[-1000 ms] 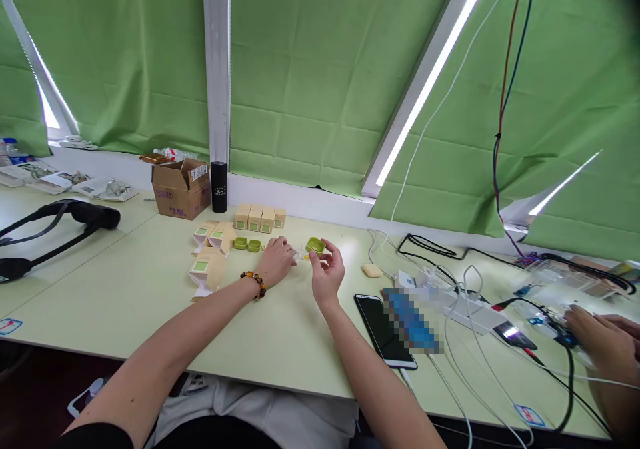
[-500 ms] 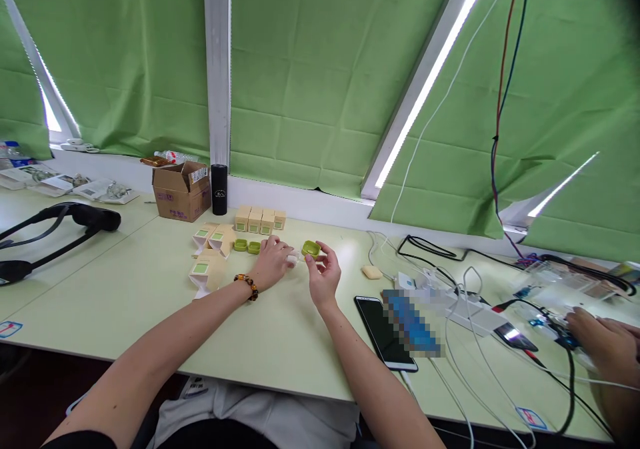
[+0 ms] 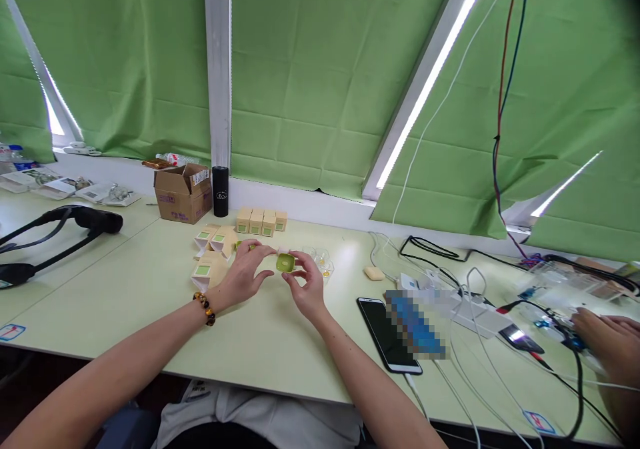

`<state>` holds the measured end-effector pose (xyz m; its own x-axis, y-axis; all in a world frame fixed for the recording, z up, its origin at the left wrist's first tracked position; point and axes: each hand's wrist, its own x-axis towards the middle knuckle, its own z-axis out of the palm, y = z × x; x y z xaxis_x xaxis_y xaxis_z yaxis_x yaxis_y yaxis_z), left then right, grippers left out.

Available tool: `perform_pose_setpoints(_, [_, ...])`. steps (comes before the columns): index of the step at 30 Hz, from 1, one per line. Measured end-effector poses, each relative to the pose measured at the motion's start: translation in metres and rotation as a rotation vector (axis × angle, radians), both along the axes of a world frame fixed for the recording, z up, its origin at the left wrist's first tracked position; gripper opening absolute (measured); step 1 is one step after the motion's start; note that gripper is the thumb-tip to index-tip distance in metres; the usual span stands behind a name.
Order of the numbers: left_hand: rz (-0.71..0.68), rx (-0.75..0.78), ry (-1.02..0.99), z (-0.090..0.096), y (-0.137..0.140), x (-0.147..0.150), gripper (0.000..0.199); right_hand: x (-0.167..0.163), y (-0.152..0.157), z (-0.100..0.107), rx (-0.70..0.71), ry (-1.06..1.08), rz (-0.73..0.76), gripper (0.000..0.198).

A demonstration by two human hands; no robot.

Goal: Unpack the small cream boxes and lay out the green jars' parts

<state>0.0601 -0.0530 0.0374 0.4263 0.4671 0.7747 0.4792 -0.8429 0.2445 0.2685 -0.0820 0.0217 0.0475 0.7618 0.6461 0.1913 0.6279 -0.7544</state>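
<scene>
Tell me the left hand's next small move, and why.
I'd probably bring the left hand in to steady the left side of the small, square, green, plastic-looking container: its thumb and forefinger are parted and point that way, while the right hand holds the container from the right side.

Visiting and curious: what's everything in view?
Held container: one, green, centre
Other containers: some, green, partly hidden
Closed cartons: four, tan, back
Open cartons: three, tan, left
Clear pieces: several, transparent, centre
Cardboard box: one, brown, back
Tumbler: one, black, back
Headset-like frame: one, black, left
Phone: one, dark, right
Cables: many, mixed, right
Curtains: several, green, back
Table: one, pale, below
Co-worker's hand: partly shown, right
Left hand: one, bare, centre
Right hand: one, bare, on container
</scene>
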Motion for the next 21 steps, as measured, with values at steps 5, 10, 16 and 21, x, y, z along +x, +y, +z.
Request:
perform_pose_setpoints(5, [-0.026, 0.091, 0.030, -0.006, -0.002, 0.001, 0.045, -0.004, -0.001, -0.004, 0.002, -0.052, 0.009, 0.041])
perform_pose_setpoints(10, [-0.058, 0.039, -0.055, -0.010, -0.001, -0.001, 0.044, -0.003, -0.005, -0.002, 0.069, -0.125, 0.046, 0.044])
perform_pose_setpoints(16, [-0.063, -0.211, -0.303, -0.013, -0.002, 0.003, 0.040, -0.003, -0.006, -0.006, 0.148, -0.200, 0.082, 0.061])
perform_pose_setpoints(21, [-0.101, -0.491, -0.435, -0.012, -0.004, 0.008, 0.028, -0.006, -0.004, -0.009, 0.167, -0.225, 0.053, 0.056])
